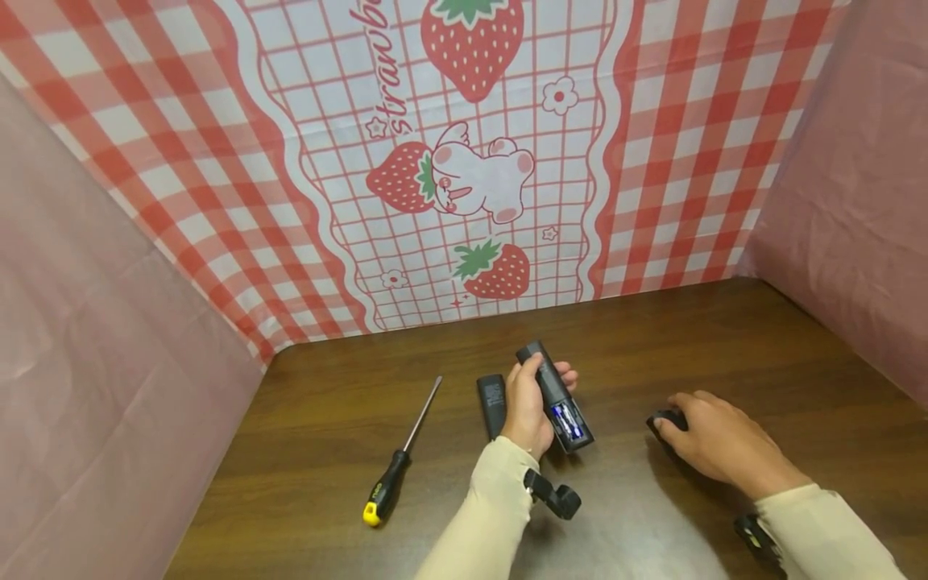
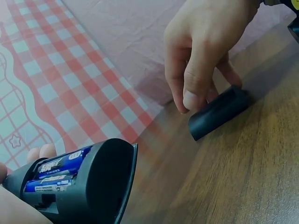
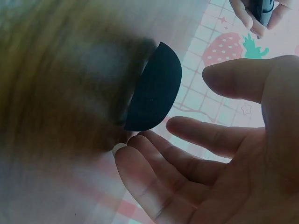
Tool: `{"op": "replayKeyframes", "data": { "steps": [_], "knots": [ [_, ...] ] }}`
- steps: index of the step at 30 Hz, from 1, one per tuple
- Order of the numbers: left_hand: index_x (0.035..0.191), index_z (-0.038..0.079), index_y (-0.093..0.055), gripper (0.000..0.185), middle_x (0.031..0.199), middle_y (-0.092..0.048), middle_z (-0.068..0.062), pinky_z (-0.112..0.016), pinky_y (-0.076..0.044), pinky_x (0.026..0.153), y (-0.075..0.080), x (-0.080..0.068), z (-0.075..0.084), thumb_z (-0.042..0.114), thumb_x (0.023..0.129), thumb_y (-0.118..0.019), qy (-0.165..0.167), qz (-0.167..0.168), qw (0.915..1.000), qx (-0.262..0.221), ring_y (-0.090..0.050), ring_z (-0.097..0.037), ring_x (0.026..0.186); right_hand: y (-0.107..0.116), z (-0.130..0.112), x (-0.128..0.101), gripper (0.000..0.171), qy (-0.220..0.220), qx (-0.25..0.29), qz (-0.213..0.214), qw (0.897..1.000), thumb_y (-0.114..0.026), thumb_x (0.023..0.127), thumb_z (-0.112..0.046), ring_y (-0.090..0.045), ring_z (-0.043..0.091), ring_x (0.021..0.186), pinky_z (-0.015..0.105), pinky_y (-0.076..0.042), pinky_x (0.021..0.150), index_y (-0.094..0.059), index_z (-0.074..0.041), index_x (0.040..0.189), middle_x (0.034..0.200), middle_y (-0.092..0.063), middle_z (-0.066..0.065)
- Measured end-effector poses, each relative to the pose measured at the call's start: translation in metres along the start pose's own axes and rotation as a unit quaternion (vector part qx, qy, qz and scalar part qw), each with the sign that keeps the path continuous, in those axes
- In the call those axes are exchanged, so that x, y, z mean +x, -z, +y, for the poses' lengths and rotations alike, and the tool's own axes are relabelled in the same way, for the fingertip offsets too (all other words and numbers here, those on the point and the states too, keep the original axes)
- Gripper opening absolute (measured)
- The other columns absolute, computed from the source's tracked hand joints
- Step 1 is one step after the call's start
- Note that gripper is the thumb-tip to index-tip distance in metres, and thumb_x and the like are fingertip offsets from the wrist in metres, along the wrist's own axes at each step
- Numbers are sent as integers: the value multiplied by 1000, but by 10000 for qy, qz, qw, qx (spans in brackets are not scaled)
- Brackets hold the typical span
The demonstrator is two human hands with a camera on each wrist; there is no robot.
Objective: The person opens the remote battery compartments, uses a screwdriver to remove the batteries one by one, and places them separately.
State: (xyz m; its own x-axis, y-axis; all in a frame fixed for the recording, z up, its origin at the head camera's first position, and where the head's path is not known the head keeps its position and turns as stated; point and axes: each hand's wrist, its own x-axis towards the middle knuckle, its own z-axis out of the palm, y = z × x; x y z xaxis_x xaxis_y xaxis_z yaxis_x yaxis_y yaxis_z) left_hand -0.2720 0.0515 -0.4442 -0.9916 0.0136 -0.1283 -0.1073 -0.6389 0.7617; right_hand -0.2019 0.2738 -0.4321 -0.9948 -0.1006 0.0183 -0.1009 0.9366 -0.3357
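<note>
Left hand (image 1: pixel 528 403) grips the light, rigid remote (image 1: pixel 557 396) mid-body; right hand's (image 1: pixel 714 439) relaxed fingertips touch the thin, slippery-looking battery cover (image 2: pixel 218 112) on the counter (image 1: pixel 725 346).

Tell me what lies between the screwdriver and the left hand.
In the head view, a flat black cover lies on the table between the screwdriver and the left hand, close beside the hand.

Black remote (image 1: pixel 554 395) with blue batteries (image 1: pixel 568 420), yellow-and-black screwdriver (image 1: pixel 395 469), dark brown table (image 1: pixel 725 338), red-checked strawberry backdrop (image 1: pixel 464 161).
</note>
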Motion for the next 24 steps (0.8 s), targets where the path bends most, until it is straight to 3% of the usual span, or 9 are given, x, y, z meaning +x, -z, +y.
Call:
{"op": "replayKeyframes", "data": {
  "steps": [6,15,24],
  "knots": [
    [118,1,-48,27,97,-71,-24,-39,-57,74,0,-2,2,20,100,-51,50,-140,9999,49,-71,-20,71,-2,0,-1,50,6,95,145,9998,-63,96,-35,-55,52,112,66,-44,85,-62,6,125,121,-59,31],
    [116,1,-50,25,91,-72,-19,-39,-57,75,-1,-3,4,20,99,-51,57,-123,9998,118,-70,-19,69,0,-4,-1,47,-35,5,346,9994,-62,96,-35,-56,52,111,67,-44,80,-63,1,125,124,-59,26],
    [114,1,-50,24,87,-72,-16,-37,-56,71,1,-4,2,19,98,-50,78,-57,9998,155,-69,-18,67,-4,-15,1,30,508,203,1077,9927,-64,96,-29,-63,41,107,61,-47,84,-70,-6,115,116,-68,14]
  ]
}}
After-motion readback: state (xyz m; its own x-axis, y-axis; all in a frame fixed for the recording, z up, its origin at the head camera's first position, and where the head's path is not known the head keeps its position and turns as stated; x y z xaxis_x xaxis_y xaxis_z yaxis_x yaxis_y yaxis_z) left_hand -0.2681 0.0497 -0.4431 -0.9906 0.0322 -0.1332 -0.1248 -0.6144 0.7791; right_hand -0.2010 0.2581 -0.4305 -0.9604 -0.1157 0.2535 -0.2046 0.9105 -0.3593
